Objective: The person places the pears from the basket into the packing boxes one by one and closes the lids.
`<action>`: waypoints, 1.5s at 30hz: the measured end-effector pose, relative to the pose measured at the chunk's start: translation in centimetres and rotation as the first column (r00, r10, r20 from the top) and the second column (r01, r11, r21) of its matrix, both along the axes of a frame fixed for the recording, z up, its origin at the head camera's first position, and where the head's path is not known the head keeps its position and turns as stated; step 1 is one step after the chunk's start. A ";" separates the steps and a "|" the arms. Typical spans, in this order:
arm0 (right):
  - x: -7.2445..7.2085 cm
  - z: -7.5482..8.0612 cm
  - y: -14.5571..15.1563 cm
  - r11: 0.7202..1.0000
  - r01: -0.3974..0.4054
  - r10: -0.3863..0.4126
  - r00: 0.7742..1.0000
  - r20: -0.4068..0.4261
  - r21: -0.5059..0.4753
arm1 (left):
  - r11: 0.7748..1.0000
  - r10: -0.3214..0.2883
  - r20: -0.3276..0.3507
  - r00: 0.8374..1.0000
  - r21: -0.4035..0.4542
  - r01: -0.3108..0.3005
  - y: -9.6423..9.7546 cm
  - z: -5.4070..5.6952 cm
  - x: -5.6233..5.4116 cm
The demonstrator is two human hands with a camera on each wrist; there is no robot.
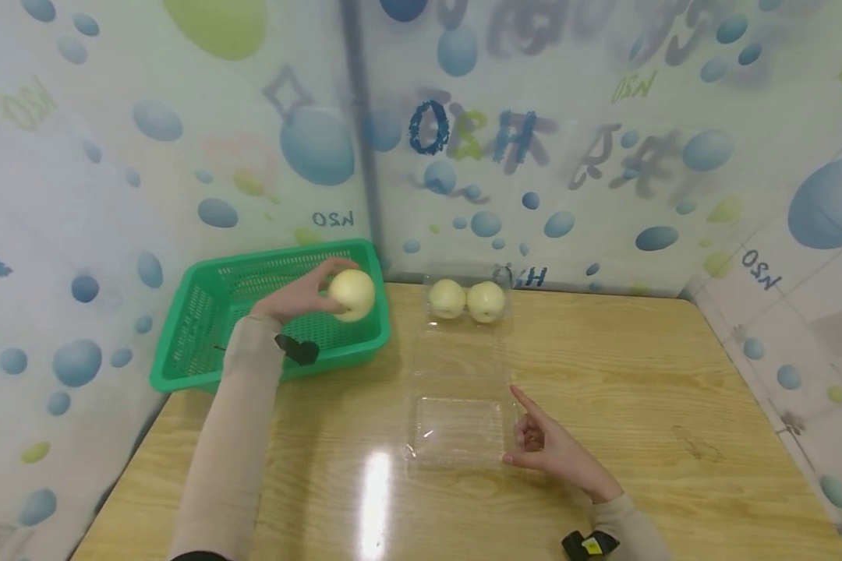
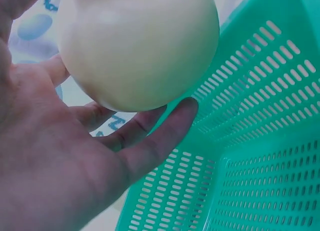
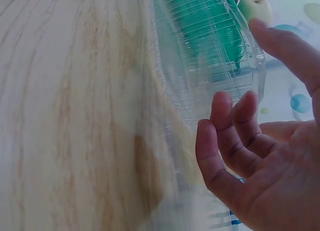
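Pale yellow, the fruit (image 1: 353, 294) seems firm yet bruisable; our left hand (image 1: 300, 300) curls round its sides, our right hand (image 1: 560, 453), half-spread, grips nothing.

In the left wrist view, the upper edge cuts off the pale fruit (image 2: 140, 53) and the right edge crops the green basket (image 2: 232, 150). The left sleeve (image 1: 228, 452) hides part of the basket from the head camera; a thin dark thing (image 1: 219, 347) beside it is too small to identify. The surface (image 3: 75, 116) blurs in the right wrist view.
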State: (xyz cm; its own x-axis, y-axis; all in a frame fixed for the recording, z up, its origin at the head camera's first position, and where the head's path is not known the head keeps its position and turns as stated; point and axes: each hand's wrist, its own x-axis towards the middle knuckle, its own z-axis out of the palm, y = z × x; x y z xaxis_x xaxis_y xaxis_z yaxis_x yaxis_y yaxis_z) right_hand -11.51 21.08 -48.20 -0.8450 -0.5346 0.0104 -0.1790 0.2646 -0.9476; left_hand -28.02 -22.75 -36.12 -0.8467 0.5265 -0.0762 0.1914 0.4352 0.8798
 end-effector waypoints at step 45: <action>0.5 -0.2 -0.1 0.991 0.014 -0.005 0.998 0.063 -0.136 | 0.972 -0.183 -0.039 0.982 0.141 0.187 6.6 -1.9 3.2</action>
State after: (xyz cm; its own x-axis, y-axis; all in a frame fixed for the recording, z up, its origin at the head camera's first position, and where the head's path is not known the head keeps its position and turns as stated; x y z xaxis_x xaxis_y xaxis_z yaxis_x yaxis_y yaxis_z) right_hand -11.00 21.00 -48.41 -0.8515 -0.5235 0.0301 -0.1168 0.1334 -0.9842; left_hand -24.77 -16.12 -37.99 -0.7341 0.6783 0.0319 0.2799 0.2595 0.9243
